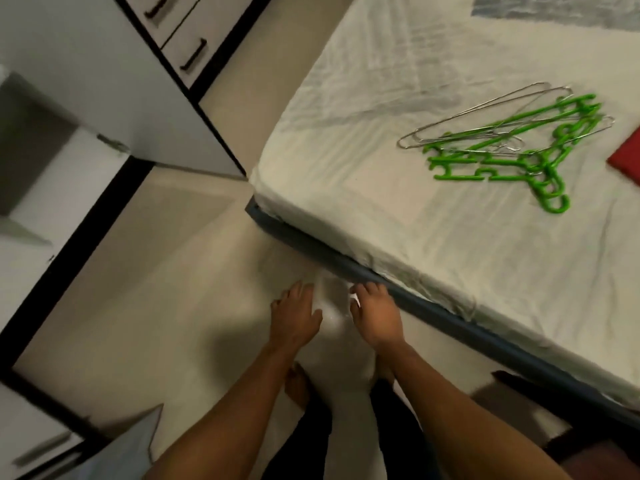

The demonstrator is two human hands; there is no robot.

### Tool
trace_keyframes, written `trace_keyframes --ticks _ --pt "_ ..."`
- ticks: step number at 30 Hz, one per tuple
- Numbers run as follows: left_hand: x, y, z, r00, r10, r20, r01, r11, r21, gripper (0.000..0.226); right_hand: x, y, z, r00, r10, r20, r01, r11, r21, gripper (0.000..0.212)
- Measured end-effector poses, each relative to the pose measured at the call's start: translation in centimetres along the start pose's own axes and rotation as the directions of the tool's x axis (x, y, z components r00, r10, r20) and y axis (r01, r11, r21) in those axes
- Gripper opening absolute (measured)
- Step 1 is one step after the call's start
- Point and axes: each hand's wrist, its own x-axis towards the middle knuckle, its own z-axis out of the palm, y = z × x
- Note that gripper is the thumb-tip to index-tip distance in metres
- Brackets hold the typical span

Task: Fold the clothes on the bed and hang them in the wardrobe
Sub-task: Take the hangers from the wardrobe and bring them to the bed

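The person stands beside the bed (398, 237) and looks down at both arms, which reach forward over the pale floor (173, 306). The left hand (294, 318) and the right hand (375, 318) are near each other, palms down, with the fingers rather straight and relaxed; between them there is something white and blurred, and it is not possible to tell what it is or whether the fingers pinch it. On the bed sheet lies a heap of hangers: green plastic hangers (512, 154) partly under thin metal wire hangers (485, 119). A red folded cloth (627, 157) shows at the right edge of the bed, near the hangers. The wardrobe (104, 81), white with dark edges, stands at the left, its drawers (183, 32) having dark handles.
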Motion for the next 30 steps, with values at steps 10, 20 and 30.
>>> trace_keyframes --ticks 10,20,30 --pt "9.7 -15.3 12.9 0.997 -0.049 0.06 0.05 0.999 -0.018 0.039 5.4 -1.4 18.7 0.924 0.127 0.361 -0.07 0.984 -0.165 0.031" --pt "26.8 -22.8 29.8 0.976 0.108 -0.188 -0.093 0.992 0.086 0.03 15.8 3.7 41.6 0.951 0.197 0.24 -0.128 0.953 -0.275 0.032" --pt "35.8 -23.9 35.4 0.807 0.42 -0.416 -0.211 0.862 0.462 0.026 20.8 7.2 49.0 0.995 -0.069 0.069 0.095 0.845 -0.527 0.029"
